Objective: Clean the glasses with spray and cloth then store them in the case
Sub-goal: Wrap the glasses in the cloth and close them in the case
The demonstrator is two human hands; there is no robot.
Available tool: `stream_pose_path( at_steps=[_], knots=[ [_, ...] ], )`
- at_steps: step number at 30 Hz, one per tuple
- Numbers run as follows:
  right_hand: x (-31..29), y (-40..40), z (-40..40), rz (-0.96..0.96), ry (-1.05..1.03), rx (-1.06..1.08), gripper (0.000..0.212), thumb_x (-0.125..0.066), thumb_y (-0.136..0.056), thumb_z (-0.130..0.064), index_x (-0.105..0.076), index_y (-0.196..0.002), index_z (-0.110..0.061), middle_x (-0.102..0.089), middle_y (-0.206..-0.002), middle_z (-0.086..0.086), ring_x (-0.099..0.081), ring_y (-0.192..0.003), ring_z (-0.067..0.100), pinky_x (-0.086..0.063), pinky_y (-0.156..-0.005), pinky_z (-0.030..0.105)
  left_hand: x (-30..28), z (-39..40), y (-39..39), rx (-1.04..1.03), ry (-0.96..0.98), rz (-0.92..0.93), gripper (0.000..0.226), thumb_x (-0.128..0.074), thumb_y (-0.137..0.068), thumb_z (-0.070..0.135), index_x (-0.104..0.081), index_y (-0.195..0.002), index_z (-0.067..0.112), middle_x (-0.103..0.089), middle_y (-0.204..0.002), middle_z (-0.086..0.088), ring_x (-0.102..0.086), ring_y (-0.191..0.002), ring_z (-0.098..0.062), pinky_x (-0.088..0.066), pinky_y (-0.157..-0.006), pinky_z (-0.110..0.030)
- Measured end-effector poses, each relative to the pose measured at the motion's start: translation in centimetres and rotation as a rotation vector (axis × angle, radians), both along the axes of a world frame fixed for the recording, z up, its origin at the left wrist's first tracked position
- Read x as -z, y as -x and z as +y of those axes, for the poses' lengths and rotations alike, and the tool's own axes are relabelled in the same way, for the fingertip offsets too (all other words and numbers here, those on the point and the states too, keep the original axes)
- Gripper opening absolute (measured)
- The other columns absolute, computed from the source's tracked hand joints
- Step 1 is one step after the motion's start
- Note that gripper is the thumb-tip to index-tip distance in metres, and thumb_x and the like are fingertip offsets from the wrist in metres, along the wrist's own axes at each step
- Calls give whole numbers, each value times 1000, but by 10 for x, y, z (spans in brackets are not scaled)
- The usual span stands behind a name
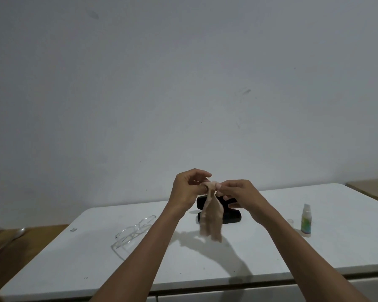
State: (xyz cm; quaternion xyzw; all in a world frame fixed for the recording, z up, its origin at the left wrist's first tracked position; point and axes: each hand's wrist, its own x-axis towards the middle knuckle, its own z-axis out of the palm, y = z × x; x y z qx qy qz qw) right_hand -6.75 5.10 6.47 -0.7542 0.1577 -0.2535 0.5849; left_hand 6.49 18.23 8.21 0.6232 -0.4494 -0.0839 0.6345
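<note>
Both hands are raised above the white counter (260, 247), pinching the top edge of a soft peach-coloured cleaning cloth (211, 216) between them. The left hand (187, 190) has its grip narrow, thumb and fingers closed on the cloth's upper corner; the right hand (238, 195) pinches the same bunched edge from the 3 o'clock side. Forearms reach forward, wrists level, the cloth hanging loose.

The clear-framed glasses (133, 233) lie on the counter at 9 o'clock of the cloth, near the left forearm, so a dropped elbow could nudge them. The open black hard case (227, 216) sits behind the cloth. The small white spray bottle with a green label (306, 221) stands uncapped at 3 o'clock, its clear cap (290, 222) just beside it; a sweep of the right hand could probably tip it.
</note>
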Motion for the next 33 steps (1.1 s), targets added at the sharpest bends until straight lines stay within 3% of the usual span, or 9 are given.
stream_pose_path(
  at_steps=[4,7,11,15,18,22,26,29,33],
  knots=[
    [-3,-4,3,-49,33,24,19,-77,-88,-37,-80,-87,-19,-74,-78,-11,-62,-78,12,-49,-74,31,1,-2,1,1,-17,-39,34,-71,-74,-14,-73,-101,5,-72,-83,-20,-70,-76,-21,-59,-79,-33],
    [-3,-6,1,-91,59,72,13,-76,-88,-29,-77,-81,-19,-75,-77,-9,-66,-75,12,-50,-72,31,2,0,0,-5,-68,9,40,-77,-69,-6,-72,-105,10,-73,-82,-13,-71,-74,-20,-60,-78,-33],
    [-1,-5,-3,-144,59,133,7,-75,-89,-20,-78,-83,-22,-74,-71,-8,-68,-70,12,-51,-68,29,2,5,-6,-53,-213,48,18,-79,-79,4,-74,-96,7,-71,-72,-7,-64,-65,-15,-51,-66,-26],
    [1,-5,-3,-151,62,125,4,-76,-87,-15,-77,-84,-15,-77,-79,-7,-70,-75,11,-50,-68,28,2,9,-8,-52,-244,120,8,-80,-81,11,-75,-87,7,-69,-67,7,-60,-59,-6,-49,-69,-28],
    [0,-5,-1,-164,19,113,16,-79,-83,-12,-66,-75,-10,-74,-74,-9,-72,-78,11,-49,-69,30,2,11,-7,-43,-191,212,6,-80,-82,12,-74,-82,13,-67,-65,9,-60,-64,-10,-53,-73,-31],
    [-3,-4,1,-173,-41,44,21,-78,-83,-3,-60,-75,-12,-69,-71,-1,-70,-75,16,-50,-70,32,2,10,-11,-41,-171,209,10,-80,-82,10,-77,-91,8,-68,-68,9,-62,-69,-11,-54,-77,-34],
    [-4,-5,0,-105,-1,12,22,-81,-85,-14,-70,-104,-15,-69,-74,1,-71,-79,13,-50,-73,32,1,9,-11,-69,-151,143,14,-79,-81,7,-77,-95,5,-75,-77,5,-70,-72,-3,-52,-77,-33],
    [-3,-4,-1,-64,77,15,13,-81,-85,-23,-78,-97,-18,-75,-82,1,-69,-84,12,-49,-74,30,1,7,-13,-123,-115,60,9,-82,-78,8,-78,-86,10,-79,-85,-4,-73,-80,-11,-52,-72,-30],
    [-1,-1,-3,-61,80,53,11,-76,-89,-25,-81,-88,-15,-80,-91,-2,-70,-88,8,-48,-73,28,1,7,-13,-108,-96,47,6,-82,-79,9,-77,-81,12,-75,-80,-4,-67,-73,-13,-54,-69,-30]
  ],
)
